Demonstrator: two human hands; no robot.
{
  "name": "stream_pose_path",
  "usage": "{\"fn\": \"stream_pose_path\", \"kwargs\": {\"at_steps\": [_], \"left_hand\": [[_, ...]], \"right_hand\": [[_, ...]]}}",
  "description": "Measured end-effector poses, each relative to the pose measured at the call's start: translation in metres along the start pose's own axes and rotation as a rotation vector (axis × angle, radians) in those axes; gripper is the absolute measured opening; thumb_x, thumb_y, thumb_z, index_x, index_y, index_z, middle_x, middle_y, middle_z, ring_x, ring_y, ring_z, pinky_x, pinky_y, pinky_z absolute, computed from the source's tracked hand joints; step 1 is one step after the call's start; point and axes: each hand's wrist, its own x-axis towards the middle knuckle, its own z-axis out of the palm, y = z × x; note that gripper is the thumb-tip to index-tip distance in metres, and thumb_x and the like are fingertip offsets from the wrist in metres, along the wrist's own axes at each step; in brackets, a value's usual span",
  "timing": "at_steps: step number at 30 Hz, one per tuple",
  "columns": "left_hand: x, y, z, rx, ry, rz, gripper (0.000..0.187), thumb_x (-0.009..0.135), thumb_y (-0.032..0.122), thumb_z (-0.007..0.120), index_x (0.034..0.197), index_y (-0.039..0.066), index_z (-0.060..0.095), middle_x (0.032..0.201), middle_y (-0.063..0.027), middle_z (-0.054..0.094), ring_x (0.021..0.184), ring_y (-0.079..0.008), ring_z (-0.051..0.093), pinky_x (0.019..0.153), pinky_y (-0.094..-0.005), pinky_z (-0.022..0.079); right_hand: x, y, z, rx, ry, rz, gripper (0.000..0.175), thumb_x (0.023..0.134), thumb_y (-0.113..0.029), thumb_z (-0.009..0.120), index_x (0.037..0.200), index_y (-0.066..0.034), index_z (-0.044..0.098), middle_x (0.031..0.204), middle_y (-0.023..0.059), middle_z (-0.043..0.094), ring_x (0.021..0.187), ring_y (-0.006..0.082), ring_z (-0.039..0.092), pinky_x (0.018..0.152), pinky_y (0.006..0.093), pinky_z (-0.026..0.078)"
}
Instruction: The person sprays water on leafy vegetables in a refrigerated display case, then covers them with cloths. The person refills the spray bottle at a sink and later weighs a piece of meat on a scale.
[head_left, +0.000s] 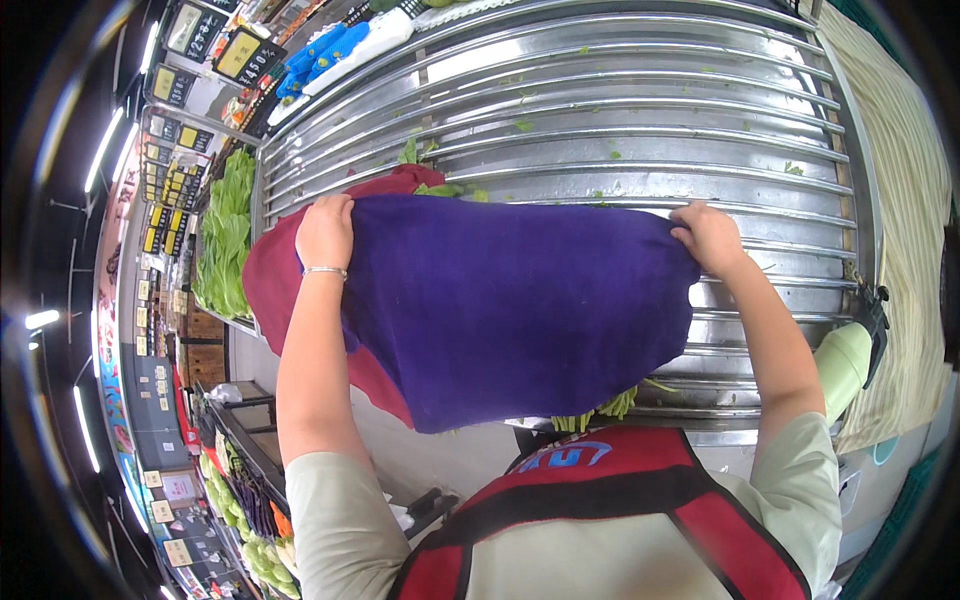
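A purple cloth (517, 307) is spread between my two hands over the near part of a metal slatted rack (637, 142). My left hand (328, 231) grips its upper left corner, and a thin bracelet circles that wrist. At the upper right corner, my right hand (707, 236) pinches the edge between thumb and fingers. Under and to the left of the purple cloth lies a dark red cloth (279, 259). Green stems (600, 412) stick out below the purple cloth's near edge. Some leafy greens (442, 190) show just past its far edge.
Leafy vegetables (227, 232) fill a display at the left. Blue gloves (319, 60) lie on a white surface beyond the rack. Bits of leaf are scattered between the metal bars. A pale green cylindrical object (844, 367) sits at the rack's right edge, by a striped cream cloth (900, 225).
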Motion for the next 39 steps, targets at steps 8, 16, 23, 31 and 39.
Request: {"fn": "stream_pose_path", "kwargs": {"at_steps": [8, 16, 23, 31, 39], "left_hand": [[0.051, 0.006, 0.005, -0.106, 0.234, -0.057, 0.013, 0.088, 0.019, 0.057, 0.09, 0.01, 0.067, 0.089, -0.0116, 0.065, 0.085, -0.0311, 0.062, 0.075, -0.0399, 0.049], [0.061, 0.022, 0.069, -0.077, -0.26, -0.227, 0.018, 0.084, 0.024, 0.061, 0.094, 0.011, 0.067, 0.099, -0.0141, 0.065, 0.09, -0.0338, 0.062, 0.079, -0.0428, 0.049], [0.038, 0.014, 0.059, -0.287, -0.118, -0.047, 0.024, 0.079, 0.019, 0.067, 0.099, 0.007, 0.066, 0.101, -0.0148, 0.064, 0.096, -0.0323, 0.06, 0.086, -0.039, 0.047], [-0.02, -0.004, -0.009, -0.274, 0.058, -0.056, 0.025, 0.081, 0.016, 0.065, 0.103, 0.004, 0.064, 0.108, -0.0143, 0.063, 0.105, -0.0314, 0.057, 0.094, -0.038, 0.043], [-0.15, -0.023, -0.001, -0.485, 0.095, -0.488, 0.051, 0.086, 0.02, 0.065, 0.13, 0.0, 0.048, 0.116, -0.0171, 0.058, 0.109, -0.0286, 0.055, 0.093, -0.0363, 0.044]], "right_hand": [[0.031, 0.017, -0.053, 0.101, 0.502, 0.2, 0.01, 0.085, -0.019, 0.06, 0.086, -0.0098, 0.063, 0.09, 0.0093, 0.063, 0.084, 0.031, 0.061, 0.071, 0.0397, 0.049], [0.05, 0.013, -0.013, 0.006, 0.272, 0.283, 0.012, 0.081, -0.019, 0.064, 0.089, -0.0105, 0.063, 0.09, 0.0106, 0.062, 0.086, 0.0319, 0.061, 0.072, 0.0421, 0.049], [0.02, 0.004, -0.015, 0.09, 0.329, 0.141, 0.029, 0.074, -0.02, 0.073, 0.1, -0.0085, 0.065, 0.098, 0.01, 0.061, 0.094, 0.0314, 0.058, 0.081, 0.0399, 0.047], [-0.064, -0.008, -0.019, 0.398, 0.45, 0.226, 0.026, 0.076, -0.006, 0.068, 0.101, -0.0046, 0.063, 0.098, 0.0124, 0.061, 0.093, 0.0298, 0.059, 0.083, 0.0372, 0.047], [-0.143, -0.057, 0.016, 0.233, 0.16, 0.386, 0.053, 0.075, -0.018, 0.072, 0.122, -0.0044, 0.051, 0.108, 0.0147, 0.055, 0.091, 0.0321, 0.061, 0.075, 0.0403, 0.051]]}}
